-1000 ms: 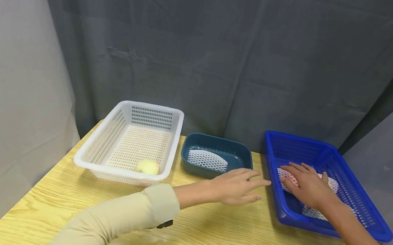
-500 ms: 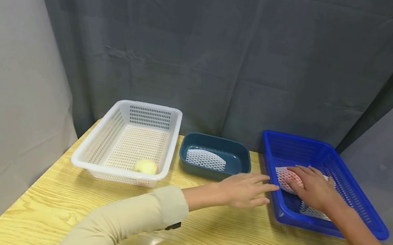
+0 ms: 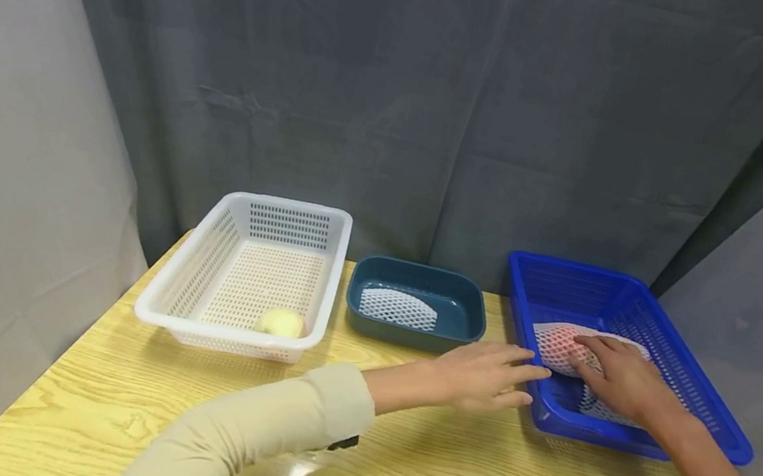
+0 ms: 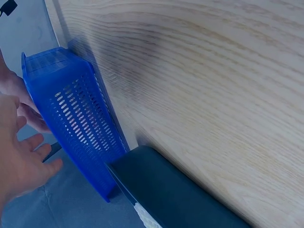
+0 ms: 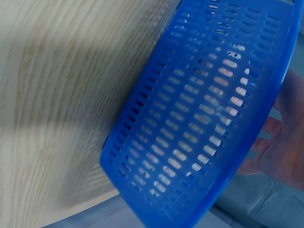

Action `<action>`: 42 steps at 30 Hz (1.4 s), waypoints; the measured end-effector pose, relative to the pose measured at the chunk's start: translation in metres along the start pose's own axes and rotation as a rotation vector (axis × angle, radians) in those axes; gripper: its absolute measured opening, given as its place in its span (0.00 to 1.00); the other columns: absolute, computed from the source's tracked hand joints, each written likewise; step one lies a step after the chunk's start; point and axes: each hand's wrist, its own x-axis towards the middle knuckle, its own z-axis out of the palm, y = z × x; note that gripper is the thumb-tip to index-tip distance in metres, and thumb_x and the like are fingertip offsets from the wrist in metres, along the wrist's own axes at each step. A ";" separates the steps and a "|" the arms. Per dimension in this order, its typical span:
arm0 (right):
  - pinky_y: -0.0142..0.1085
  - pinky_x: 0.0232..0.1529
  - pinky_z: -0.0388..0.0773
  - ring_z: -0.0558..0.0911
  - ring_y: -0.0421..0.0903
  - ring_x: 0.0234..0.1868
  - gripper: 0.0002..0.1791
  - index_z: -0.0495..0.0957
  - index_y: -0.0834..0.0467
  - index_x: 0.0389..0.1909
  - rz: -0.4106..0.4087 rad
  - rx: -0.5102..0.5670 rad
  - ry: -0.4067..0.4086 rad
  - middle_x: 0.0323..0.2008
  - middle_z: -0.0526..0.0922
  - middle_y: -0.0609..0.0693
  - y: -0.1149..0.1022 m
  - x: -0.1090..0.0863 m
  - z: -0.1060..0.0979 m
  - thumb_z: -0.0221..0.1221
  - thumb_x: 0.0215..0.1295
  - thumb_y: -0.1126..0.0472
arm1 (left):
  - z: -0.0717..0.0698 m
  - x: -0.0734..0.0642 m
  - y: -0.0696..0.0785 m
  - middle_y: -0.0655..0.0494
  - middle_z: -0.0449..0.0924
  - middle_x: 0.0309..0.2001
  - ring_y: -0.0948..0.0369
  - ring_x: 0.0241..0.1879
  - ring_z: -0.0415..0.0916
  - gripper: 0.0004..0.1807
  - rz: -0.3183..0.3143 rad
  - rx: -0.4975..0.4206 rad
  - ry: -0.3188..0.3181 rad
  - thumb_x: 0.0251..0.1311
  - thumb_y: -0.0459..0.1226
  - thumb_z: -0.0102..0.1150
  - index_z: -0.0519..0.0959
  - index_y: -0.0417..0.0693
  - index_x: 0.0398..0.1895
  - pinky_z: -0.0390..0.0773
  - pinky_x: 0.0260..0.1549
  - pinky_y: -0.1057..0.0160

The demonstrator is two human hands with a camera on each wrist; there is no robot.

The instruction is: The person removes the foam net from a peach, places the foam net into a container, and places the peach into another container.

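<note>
In the head view, my right hand (image 3: pixel 625 378) reaches into the blue basket (image 3: pixel 645 446), its fingertips at the right side of a reddish round fruit (image 3: pixel 560 344) in a white foam net sleeve. More white foam netting (image 3: pixel 599 407) lies under and beside that hand. My left hand (image 3: pixel 490 375) holds nothing; its spread fingers reach the basket's left rim. The left wrist view shows its fingers (image 4: pixel 35 149) loosely bent beside the blue wall. Through the slots in the right wrist view, pinkish and white patches show, with the right hand (image 5: pixel 285 137) beyond the rim.
A dark teal tub (image 3: pixel 411 340) with an empty-looking foam net sleeve (image 3: pixel 397 308) stands in the middle. Left of it is a white basket (image 3: pixel 229 333) holding a pale yellow round fruit (image 3: pixel 282 322). A grey curtain (image 3: pixel 399 110) hangs right behind the wooden table (image 3: pixel 252 431).
My left hand has moved right to the blue basket's rim. My right hand has slid slightly right and toward me, uncovering more of the netted fruit.
</note>
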 end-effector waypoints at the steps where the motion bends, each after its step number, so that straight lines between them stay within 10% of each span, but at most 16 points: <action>1: 0.73 0.51 0.66 0.68 0.78 0.58 0.28 0.72 0.66 0.64 0.002 0.009 -0.003 0.59 0.71 0.75 0.002 -0.001 0.000 0.55 0.75 0.49 | 0.000 0.001 0.001 0.61 0.55 0.76 0.64 0.74 0.50 0.30 0.007 0.005 0.000 0.77 0.57 0.31 0.53 0.68 0.79 0.53 0.70 0.64; 42: 0.66 0.46 0.72 0.71 0.77 0.52 0.34 0.77 0.69 0.51 0.030 0.126 -0.155 0.49 0.72 0.78 0.049 -0.023 0.005 0.76 0.47 0.54 | 0.007 0.033 0.023 0.63 0.48 0.78 0.63 0.77 0.40 0.26 0.032 0.048 -0.087 0.78 0.56 0.21 0.52 0.80 0.77 0.44 0.72 0.61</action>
